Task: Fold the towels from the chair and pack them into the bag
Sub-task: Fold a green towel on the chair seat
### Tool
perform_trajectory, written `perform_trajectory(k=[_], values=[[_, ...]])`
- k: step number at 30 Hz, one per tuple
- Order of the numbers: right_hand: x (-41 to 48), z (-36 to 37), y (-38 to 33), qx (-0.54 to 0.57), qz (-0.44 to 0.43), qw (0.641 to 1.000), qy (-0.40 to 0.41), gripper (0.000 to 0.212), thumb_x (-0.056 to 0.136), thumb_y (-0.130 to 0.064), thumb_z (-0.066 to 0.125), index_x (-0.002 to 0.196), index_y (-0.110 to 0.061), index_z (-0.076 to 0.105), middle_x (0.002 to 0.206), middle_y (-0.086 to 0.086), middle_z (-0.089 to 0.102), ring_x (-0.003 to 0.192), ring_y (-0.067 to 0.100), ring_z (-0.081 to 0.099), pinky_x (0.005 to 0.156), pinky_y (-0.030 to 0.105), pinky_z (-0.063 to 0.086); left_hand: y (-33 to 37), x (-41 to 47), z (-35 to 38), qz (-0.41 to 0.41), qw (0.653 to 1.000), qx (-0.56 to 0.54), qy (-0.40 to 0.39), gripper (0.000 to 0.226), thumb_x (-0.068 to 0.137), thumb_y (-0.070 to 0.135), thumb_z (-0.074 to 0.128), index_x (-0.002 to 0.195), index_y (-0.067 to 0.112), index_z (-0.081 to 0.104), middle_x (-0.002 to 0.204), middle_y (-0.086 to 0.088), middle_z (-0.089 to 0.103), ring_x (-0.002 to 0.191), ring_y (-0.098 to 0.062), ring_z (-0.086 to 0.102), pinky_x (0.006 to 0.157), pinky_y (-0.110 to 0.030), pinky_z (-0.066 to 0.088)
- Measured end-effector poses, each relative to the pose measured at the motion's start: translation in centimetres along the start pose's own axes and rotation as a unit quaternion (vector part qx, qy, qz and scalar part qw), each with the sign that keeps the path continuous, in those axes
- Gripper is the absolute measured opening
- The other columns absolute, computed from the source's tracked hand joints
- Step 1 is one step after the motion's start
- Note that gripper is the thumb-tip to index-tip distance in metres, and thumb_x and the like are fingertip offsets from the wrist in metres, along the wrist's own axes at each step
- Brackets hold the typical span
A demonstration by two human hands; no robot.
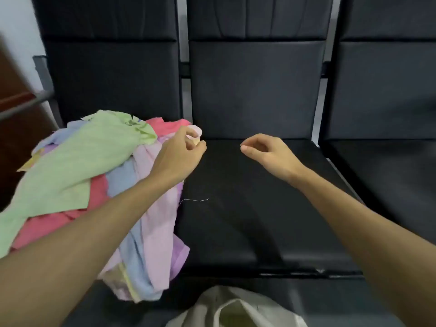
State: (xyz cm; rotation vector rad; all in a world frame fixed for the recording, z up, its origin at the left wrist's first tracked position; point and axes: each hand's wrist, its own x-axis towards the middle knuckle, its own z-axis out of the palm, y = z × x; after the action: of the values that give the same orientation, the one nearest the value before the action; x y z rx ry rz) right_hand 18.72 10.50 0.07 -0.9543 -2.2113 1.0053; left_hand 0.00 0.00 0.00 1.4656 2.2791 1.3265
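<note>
Black padded chairs (257, 90) line the wall; heaped towels (94, 166) cover the left seat; left hand (181, 152) pinches a pale pink towel (197, 134); right hand (266, 152) hovers empty, loosely curled; white bag (236, 310) below.

View: one, head-worn, wide-angle.
Facing: forward and down onto the middle seat (247, 220) of a row of black chairs.
Range: close, seat within arm's reach; both forearms (354, 220) enter from the bottom corners.
Frame: backrests (257, 17) along the top, bag (236, 308) cut by the bottom edge, towels (94, 161) at left.
</note>
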Motion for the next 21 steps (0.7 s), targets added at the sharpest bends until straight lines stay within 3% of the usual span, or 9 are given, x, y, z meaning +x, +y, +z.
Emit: perform_trajectory(k=[7,11,16,21], values=[[-7.9,0.6,-5.9,-0.016,-0.005,0.999,-0.028,0.027,0.095,-0.037,0.058,0.115,-0.021,0.065,0.116,-0.01,0.064,0.108,0.007,0.057,0.09,0.024,0.045,1.2,-9.2,-6.7,-0.02,0.999,0.036,0.009,0.019,0.093,0.028,0.057,0.109,0.018,0.057,0.09,0.004,0.059,0.084,-0.014,0.056,0.064,-0.021,0.038],[-12.6,1.0,-9.8,-0.002,-0.012,1.0,-0.026,0.03,0.096,-0.037,0.058,0.119,-0.018,0.064,0.119,-0.006,0.064,0.108,0.011,0.058,0.096,0.03,0.048,2.0,-14.0,-11.6,-0.039,0.998,0.054,-0.005,0.02,0.091,0.029,0.057,0.106,0.018,0.061,0.101,0.0,0.063,0.093,-0.017,0.057,0.075,-0.026,0.039],[-16.3,3.5,-13.4,0.021,-0.049,0.998,-0.027,0.028,0.096,-0.034,0.057,0.115,-0.016,0.066,0.116,-0.005,0.064,0.106,0.011,0.059,0.098,0.036,0.049,1.9,-18.3,-15.3,-0.031,0.996,0.082,0.005,0.021,0.093,0.025,0.054,0.107,0.013,0.063,0.103,0.0,0.062,0.09,-0.015,0.053,0.076,-0.026,0.037],[-14.2,8.0,-13.5,0.03,-0.079,0.994,-0.061,0.017,0.095,-0.032,0.058,0.104,-0.021,0.067,0.11,-0.009,0.065,0.104,0.009,0.06,0.085,0.024,0.046,-2.8,-17.7,-15.2,-0.069,0.994,0.056,0.066,0.017,0.092,0.022,0.057,0.107,0.015,0.062,0.104,-0.001,0.062,0.093,-0.015,0.056,0.075,-0.024,0.038]])
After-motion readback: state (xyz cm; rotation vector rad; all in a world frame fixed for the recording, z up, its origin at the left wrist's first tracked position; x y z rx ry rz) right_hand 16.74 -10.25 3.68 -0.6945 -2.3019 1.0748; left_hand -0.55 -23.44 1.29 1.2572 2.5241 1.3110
